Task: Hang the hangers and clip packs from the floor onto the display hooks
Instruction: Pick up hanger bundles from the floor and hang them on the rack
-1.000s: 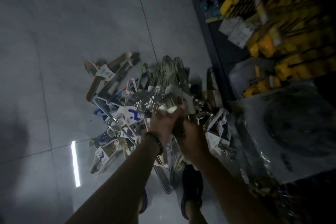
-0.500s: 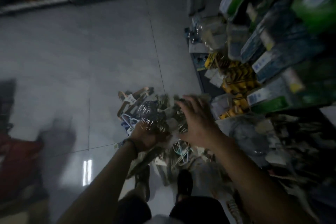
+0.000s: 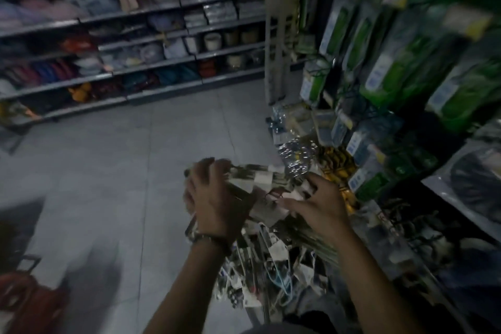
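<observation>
My left hand (image 3: 214,198) grips a bundle of hangers with white card labels (image 3: 260,180), held up at waist height. My right hand (image 3: 317,203) closes on the bundle's right side, where a shiny pack of metal clips (image 3: 296,157) sticks up. Below my hands a heap of hangers and packs (image 3: 271,266) lies on the grey floor. The display rack (image 3: 379,130) with hanging green and blue packs stands to the right, close to the clip pack. The picture is dim and blurred.
Grey tiled floor (image 3: 122,171) stretches left and ahead. Shelves of household goods (image 3: 135,49) line the far side of the aisle. A red basket or trolley (image 3: 24,295) sits at the lower left. Dark bagged items (image 3: 477,190) hang at the right.
I have risen from the floor heap with the bundle in both hands; the view has swung up from the floor toward the shelves and display rack.
</observation>
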The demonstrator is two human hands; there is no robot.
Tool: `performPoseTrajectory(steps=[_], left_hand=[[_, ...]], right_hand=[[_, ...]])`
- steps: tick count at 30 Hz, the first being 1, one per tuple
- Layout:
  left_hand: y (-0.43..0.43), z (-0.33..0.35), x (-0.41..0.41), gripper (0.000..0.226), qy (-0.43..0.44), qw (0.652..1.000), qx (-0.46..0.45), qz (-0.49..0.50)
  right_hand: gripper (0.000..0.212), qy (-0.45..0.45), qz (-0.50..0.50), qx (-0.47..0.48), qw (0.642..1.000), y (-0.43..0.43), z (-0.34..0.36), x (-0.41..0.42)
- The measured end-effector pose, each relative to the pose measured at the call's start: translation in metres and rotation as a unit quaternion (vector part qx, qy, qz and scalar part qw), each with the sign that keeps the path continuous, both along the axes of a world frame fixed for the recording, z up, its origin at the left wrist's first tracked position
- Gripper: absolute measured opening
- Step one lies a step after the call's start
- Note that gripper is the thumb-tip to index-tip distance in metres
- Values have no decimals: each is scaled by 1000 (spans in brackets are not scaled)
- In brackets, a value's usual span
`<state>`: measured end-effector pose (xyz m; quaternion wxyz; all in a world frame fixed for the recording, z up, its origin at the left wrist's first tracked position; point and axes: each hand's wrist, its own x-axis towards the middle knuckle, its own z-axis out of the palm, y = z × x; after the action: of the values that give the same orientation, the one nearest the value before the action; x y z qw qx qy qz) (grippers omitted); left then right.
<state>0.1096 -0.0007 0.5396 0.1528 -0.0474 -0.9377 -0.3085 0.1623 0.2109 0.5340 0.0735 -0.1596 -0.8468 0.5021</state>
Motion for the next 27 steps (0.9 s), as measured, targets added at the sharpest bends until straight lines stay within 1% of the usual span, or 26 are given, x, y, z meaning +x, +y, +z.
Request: performPoseTrajectory(steps=[1,2,3,4,5,6,7,8,9,11,12,13,14,15,16,17,18,19,20,21,22,23,24,26,27], left_hand=[[1,2,17,80,25,998,49,33],[1,2,31,77,30,993,103,55],[-2,1,42,79,14,986,155,65],[-6,0,48,85,-50,973,217,57],[-9,1,50,91,-144,943,298,26],[-11,5,48,94,-233,892,386,-28],[-13,10,46,92,-300,831,459,-96],[-14,17,44,85,-330,781,507,-156],[-12,25,42,72,-334,749,539,-194],[-3,46,45,53,-339,704,585,-217],[3,56,50,49,-340,699,589,-222],[10,63,55,43,-336,701,584,-235],[16,70,61,38,-333,706,573,-249],[24,77,69,33,-333,712,559,-266],[33,84,76,28,-335,719,539,-282],[41,90,86,20,-338,724,520,-304],[48,96,97,14,-338,728,498,-329],[55,101,110,17,-344,728,478,-350],[62,110,126,26,-360,721,463,-369],[69,115,140,33,-374,711,455,-385],[75,124,157,34,-384,700,450,-401],[81,133,175,33,-386,689,443,-424],[88,141,192,31,-383,682,434,-447],[101,156,232,19,-378,672,407,-489],[107,164,252,24,-373,666,391,-513]], right_hand=[[38,14,-22,-51,998,-7,8,10],[36,29,-41,-96,994,-14,14,19],[36,40,-64,-140,987,-24,23,29],[34,52,-87,-175,979,-35,32,38],[33,61,-108,-203,971,-46,42,47],[29,72,-121,-228,963,-56,50,56],[25,80,-134,-251,955,-66,59,66],[22,90,-145,-274,946,-75,67,76],[22,97,-156,-294,938,-83,76,86],[24,117,-179,-305,928,-97,92,106],[22,119,-187,-291,931,-101,96,116],[17,110,-196,-268,937,-102,101,127],[13,88,-213,-225,947,-101,105,139],[19,56,-235,-159,957,-99,110,152],[32,13,-259,-65,964,-94,114,166],[43,-29,-289,34,956,-89,121,183],[47,-56,-324,132,935,-86,130,202],[47,-70,-362,226,902,-81,139,222],[47,-68,-396,309,862,-80,153,242],[45,-47,-424,369,826,-80,169,260],[39,-9,-446,411,795,-78,185,277],[28,41,-455,435,775,-74,198,292],[24,72,-456,436,773,-70,213,306],[38,79,-439,417,792,-58,237,334],[43,71,-431,414,799,-52,246,349]])
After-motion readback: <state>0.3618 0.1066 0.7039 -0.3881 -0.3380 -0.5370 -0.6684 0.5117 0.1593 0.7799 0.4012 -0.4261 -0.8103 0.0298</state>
